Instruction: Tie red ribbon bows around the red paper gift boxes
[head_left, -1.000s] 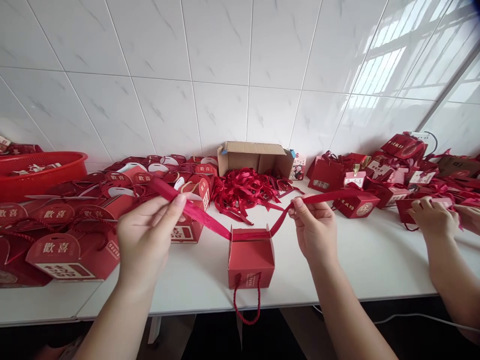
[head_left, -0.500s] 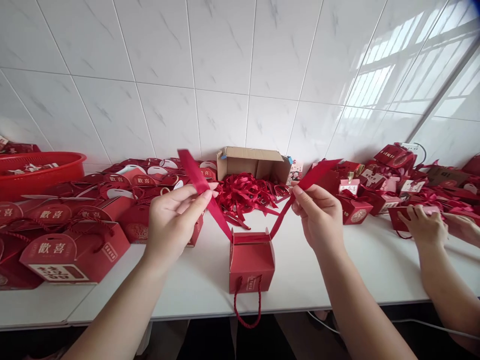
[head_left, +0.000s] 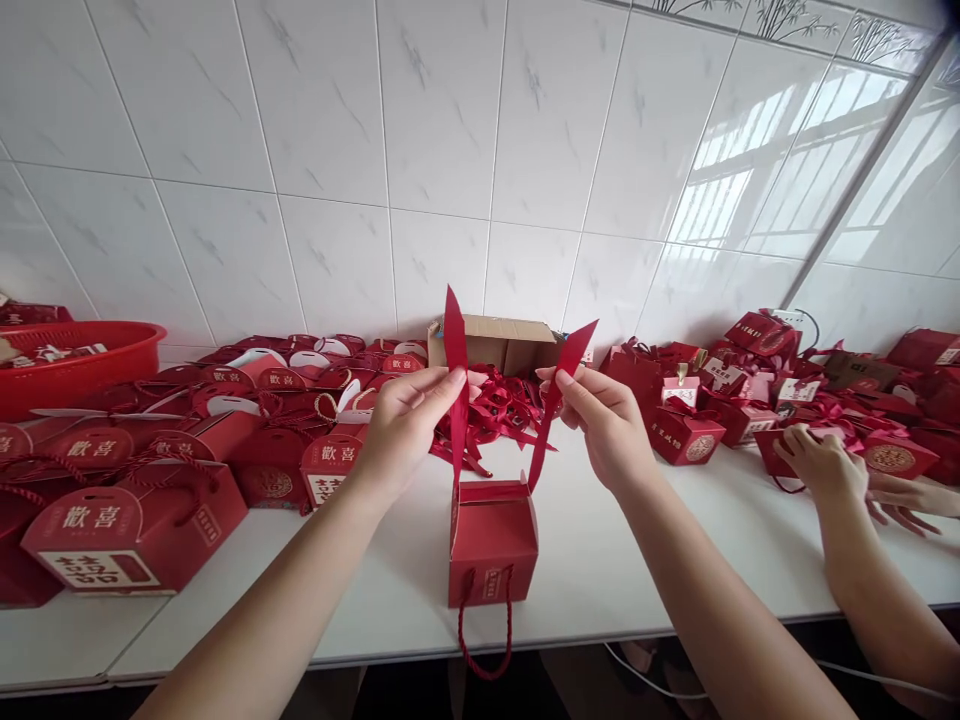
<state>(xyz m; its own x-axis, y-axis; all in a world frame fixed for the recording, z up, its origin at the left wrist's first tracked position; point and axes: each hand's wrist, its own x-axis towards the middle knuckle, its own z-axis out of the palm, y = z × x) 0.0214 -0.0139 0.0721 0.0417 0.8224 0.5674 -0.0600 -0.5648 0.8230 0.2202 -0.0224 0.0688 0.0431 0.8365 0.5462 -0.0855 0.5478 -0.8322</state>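
A small red gift box stands upright near the table's front edge, its twisted rope handle hanging over that edge. From the top of the box a red ribbon rises in two ends. My left hand pinches one end between thumb and finger, and my right hand pinches the other. Both pointed tips stick up above my fingers. Behind them lies a pile of loose red ribbons, partly hidden by my hands, in front of an open cardboard box.
Several red gift boxes crowd the left side, with a red plastic basin behind. More boxes are heaped at right, where a co-worker's hands touch one. A tiled wall backs the white table.
My hands have come closer together, and the ribbon ends now rise more steeply. At right, the co-worker's farther hand has shifted lower with its fingers spread. The view has tilted up slightly.
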